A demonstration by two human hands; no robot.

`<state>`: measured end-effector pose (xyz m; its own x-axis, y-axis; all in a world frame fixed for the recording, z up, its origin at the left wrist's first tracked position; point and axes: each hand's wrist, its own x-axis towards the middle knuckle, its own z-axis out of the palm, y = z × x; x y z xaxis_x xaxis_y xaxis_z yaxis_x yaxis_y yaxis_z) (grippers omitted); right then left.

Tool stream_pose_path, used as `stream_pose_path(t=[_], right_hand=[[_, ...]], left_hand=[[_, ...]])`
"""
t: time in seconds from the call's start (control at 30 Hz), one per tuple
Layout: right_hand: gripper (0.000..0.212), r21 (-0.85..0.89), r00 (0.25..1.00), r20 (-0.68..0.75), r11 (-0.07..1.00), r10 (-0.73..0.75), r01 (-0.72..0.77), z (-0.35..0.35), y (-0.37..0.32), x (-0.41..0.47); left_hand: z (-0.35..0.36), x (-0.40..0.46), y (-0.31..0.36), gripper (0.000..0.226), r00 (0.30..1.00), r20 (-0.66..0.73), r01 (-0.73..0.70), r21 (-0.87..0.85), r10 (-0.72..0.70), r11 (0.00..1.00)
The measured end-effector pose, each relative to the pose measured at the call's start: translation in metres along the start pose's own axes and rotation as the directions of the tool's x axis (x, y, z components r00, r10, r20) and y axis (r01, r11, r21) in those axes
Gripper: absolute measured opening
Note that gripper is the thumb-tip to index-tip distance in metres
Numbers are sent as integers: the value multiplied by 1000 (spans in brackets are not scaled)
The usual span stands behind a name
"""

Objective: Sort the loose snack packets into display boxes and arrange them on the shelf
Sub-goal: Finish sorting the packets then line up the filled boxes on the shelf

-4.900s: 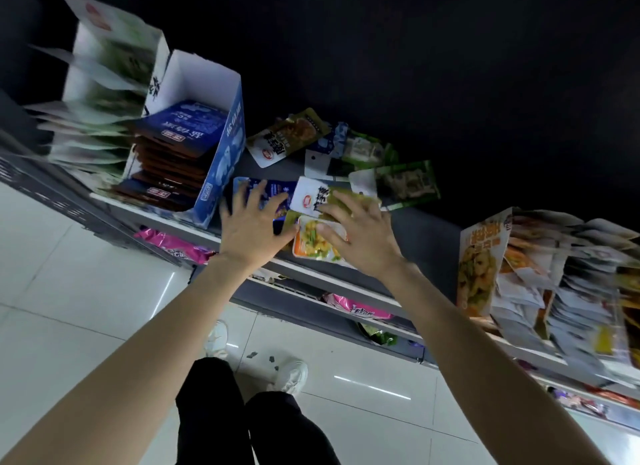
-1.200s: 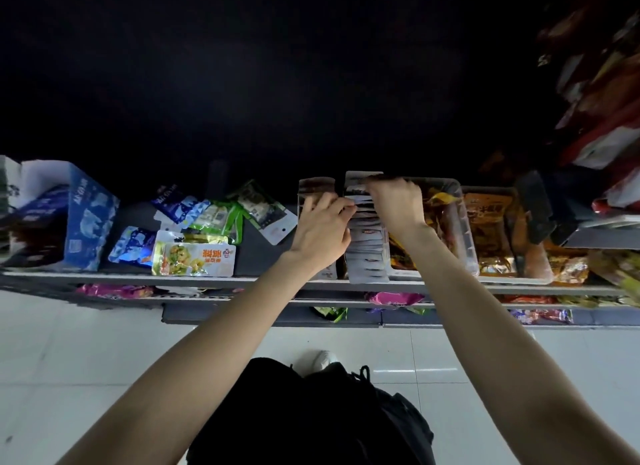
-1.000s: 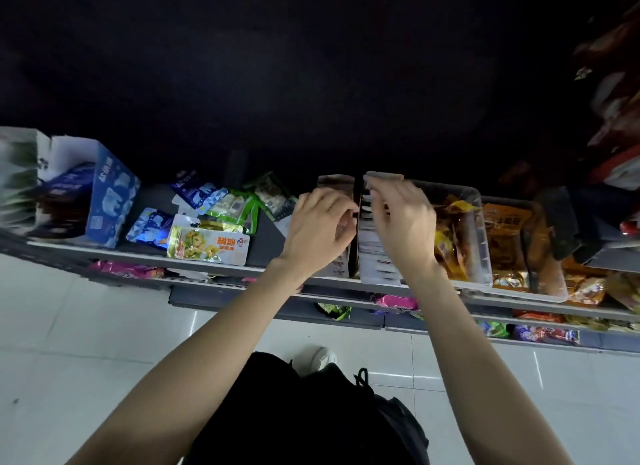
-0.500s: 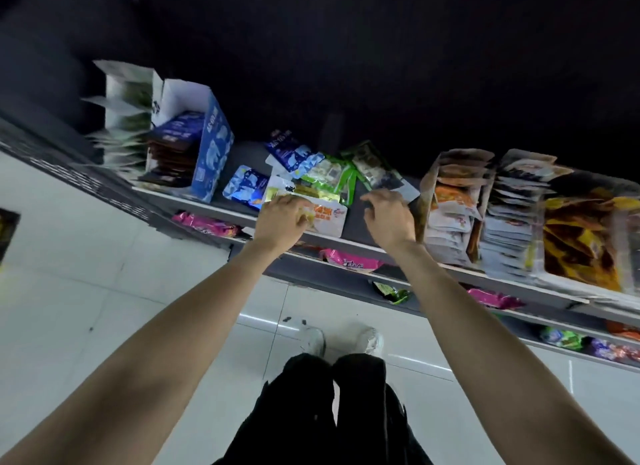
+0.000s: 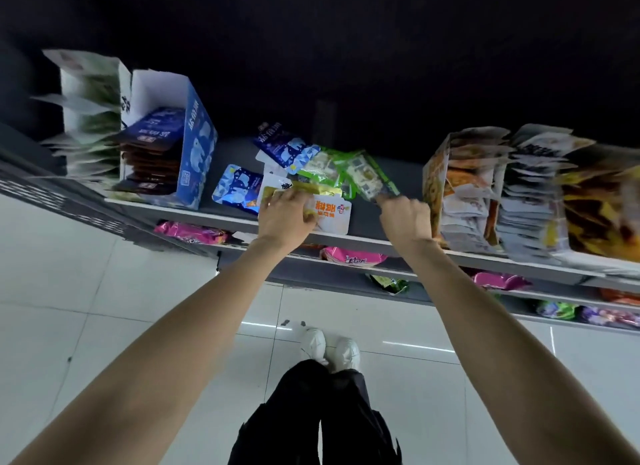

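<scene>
Loose snack packets lie in a heap on the grey shelf: blue ones, green ones and a yellow-and-white one at the front edge. My left hand grips the yellow-and-white packet with curled fingers. My right hand pinches the near end of a green packet. A blue display box with dark packets stands to the left. An orange display box of packets stands to the right.
A white box of green packets stands at the far left. More packed rows fill the shelf's right end. Pink and green packets lie on lower shelves. My shoes stand on a white tiled floor.
Both hands left the packed boxes on the right and came back to the loose heap. My left hand has taken hold of the yellow-and-white packet; my right has pinched a green one.
</scene>
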<state>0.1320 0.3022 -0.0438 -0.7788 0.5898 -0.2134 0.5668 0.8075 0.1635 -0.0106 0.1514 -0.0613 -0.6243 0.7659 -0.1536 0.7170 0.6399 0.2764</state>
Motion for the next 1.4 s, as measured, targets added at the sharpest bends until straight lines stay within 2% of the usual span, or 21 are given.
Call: stream_pose_path(t=[0.07, 0.1, 0.17, 0.23, 0.3, 0.33, 0.43, 0.53, 0.6, 0.67, 0.73, 0.77, 0.8, 0.87, 0.93, 1.0, 1.1, 1.17, 1.27, 1.33, 1.4], right_hand=[[22, 59, 982, -187, 998, 21, -10, -23, 3, -17], [18, 89, 944, -329, 996, 28, 2, -32, 5, -25], [15, 172, 813, -583, 979, 13, 108, -47, 13, -42], [25, 253, 742, -671, 942, 7, 219, -63, 22, -59], [26, 344, 727, -686, 883, 5, 318, -84, 31, -78], [27, 391, 738, -675, 853, 9, 347, -96, 35, -88], [24, 555, 784, -620, 726, 37, 405, -123, 43, -109], [35, 706, 819, -550, 616, 165, 350, -133, 45, -121], [49, 842, 869, -402, 490, 289, 227, -130, 44, -127], [60, 970, 940, -106, 243, 325, 25, -123, 42, -135], [60, 990, 956, 137, 2, 261, -142, -114, 35, -139], [59, 980, 953, 198, -58, 230, -190, -110, 30, -139], [59, 971, 951, 234, -92, 201, -219, -106, 25, -139], [53, 954, 952, 280, -144, 123, -262, -104, 13, -137], [37, 933, 952, 305, -201, 4, -298, -107, 2, -133], [33, 935, 955, 287, -196, -72, -296, -112, -12, -127], [28, 991, 991, 132, -9, 5, -132, -123, -42, -115], [24, 996, 1000, 5, 83, 27, -8, -134, -68, -107], [17, 996, 998, -53, 65, -26, 55, -152, -103, -88], [9, 994, 995, -92, 55, -33, 94, -163, -127, -71], [3, 987, 987, -159, 27, 23, 158, -177, -151, -52]], left_hand=[[-9, -1, 10, 59, 992, -82, -104, -34, 100, 994], [-16, -2, 17, 65, 975, -134, -187, -56, 179, 981], [-36, -5, 35, 76, 928, -169, -352, -105, 332, 930], [-58, -8, 52, 84, 886, -120, -463, -169, 448, 870], [-81, -15, 66, 84, 856, -58, -508, -282, 515, 814], [-92, -20, 71, 78, 857, 11, -477, -363, 515, 801], [-117, -43, 84, 43, 858, 252, -256, -546, 447, 798], [-122, -63, 85, 30, 889, 231, -186, -605, 395, 774], [-118, -74, 79, 44, 917, 226, -94, -677, 328, 730], [-115, -88, 75, 64, 939, 239, 22, -759, 247, 651], [-115, -102, 74, 64, 948, 246, 102, -837, 204, 537], [-114, -109, 73, 63, 948, 248, 123, -864, 200, 489], [-115, -115, 72, 63, 952, 241, 131, -879, 191, 458], [-115, -124, 65, 64, 962, 227, 132, -874, 154, 467], [-116, -131, 55, 62, 972, 202, 118, -859, 119, 498], [-119, -136, 41, 62, 984, 156, 79, -816, 86, 572], [-126, -141, 15, 62, 998, 60, 37, -717, 8, 696], [-133, -143, -9, 58, 998, 15, 59, -692, -67, 720], [-142, -141, -55, 51, 982, -82, 64, -709, -172, 702], [-154, -135, -87, 42, 954, -195, 15, -727, -228, 687], [-167, -124, -125, 30, 886, -384, -56, -646, -261, 761]])
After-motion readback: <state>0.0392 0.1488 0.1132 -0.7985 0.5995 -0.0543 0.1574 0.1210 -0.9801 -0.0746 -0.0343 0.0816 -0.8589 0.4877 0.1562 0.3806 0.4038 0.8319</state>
